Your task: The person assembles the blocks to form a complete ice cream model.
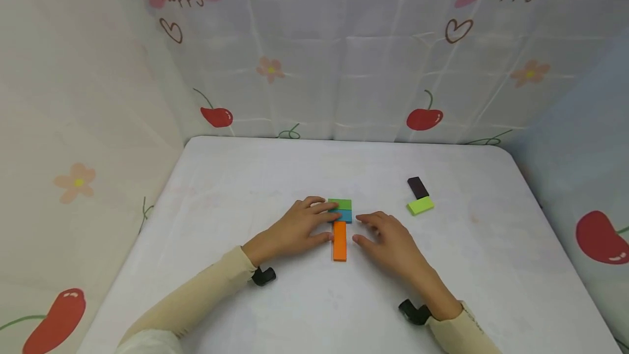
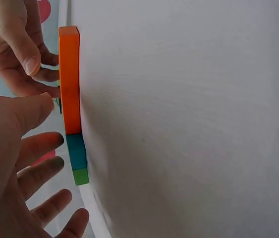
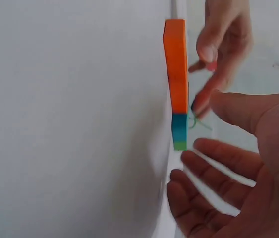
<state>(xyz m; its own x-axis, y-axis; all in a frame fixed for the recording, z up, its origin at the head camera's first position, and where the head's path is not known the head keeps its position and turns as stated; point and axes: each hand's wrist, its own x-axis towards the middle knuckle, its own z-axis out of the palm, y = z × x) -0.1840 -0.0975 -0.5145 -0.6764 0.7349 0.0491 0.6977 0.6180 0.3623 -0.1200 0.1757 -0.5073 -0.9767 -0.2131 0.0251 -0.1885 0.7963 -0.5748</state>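
Observation:
An orange block (image 1: 339,241) lies lengthwise on the white table. At its far end a blue block (image 1: 346,216) lies crosswise, with a green block (image 1: 344,203) side by side behind it. My left hand (image 1: 303,224) is spread just left of these blocks, its fingertips over the left ends of the green and blue ones and the thumb by the orange one; whether they touch I cannot tell. To the right, my right hand (image 1: 390,240) holds nothing, its fingers loosely bent and apart from the blocks. Both wrist views show the orange block edge-on between the hands.
Farther right on the table (image 1: 472,223), a black block (image 1: 417,187) meets a lime block (image 1: 420,206) at an angle. Behind the table hangs a curtain (image 1: 334,59) printed with cherries and flowers, and similar cloth covers the sides.

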